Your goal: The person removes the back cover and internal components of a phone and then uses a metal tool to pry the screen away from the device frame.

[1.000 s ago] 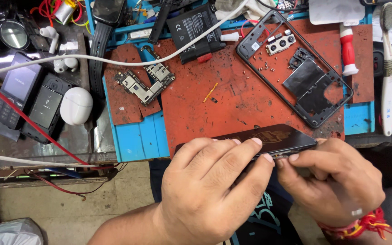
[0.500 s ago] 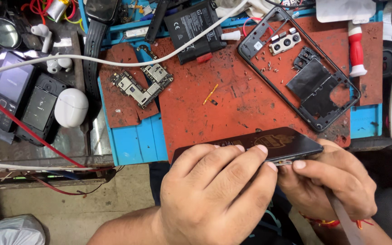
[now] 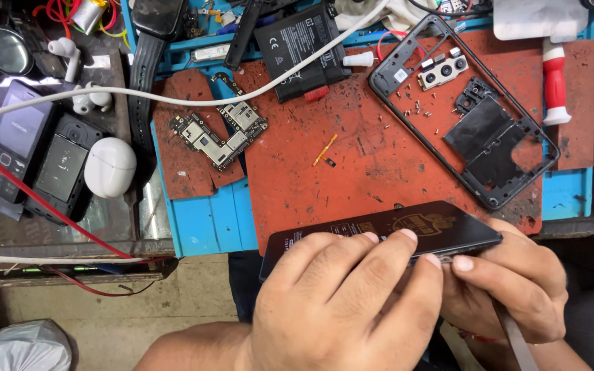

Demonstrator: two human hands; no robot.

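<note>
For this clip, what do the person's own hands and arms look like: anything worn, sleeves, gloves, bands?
Both hands are bare, with no gloves. The left hand shows no ring or band, and its forearm is uncovered, with no sleeve in view. The right hand has a red thread band at the wrist, only partly visible. Fingernails are short. The right forearm lies mostly out of frame, so any sleeve there cannot be told.

Single head-worn view, looking steeply down, close over the workbench [image 3: 379, 158]

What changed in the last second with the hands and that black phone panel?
Little: both hands keep their grip on the black panel, the left hand over it, the right hand pinching its edge. A thin metal tool now shows under the right hand. The bench parts stayed put.
</note>
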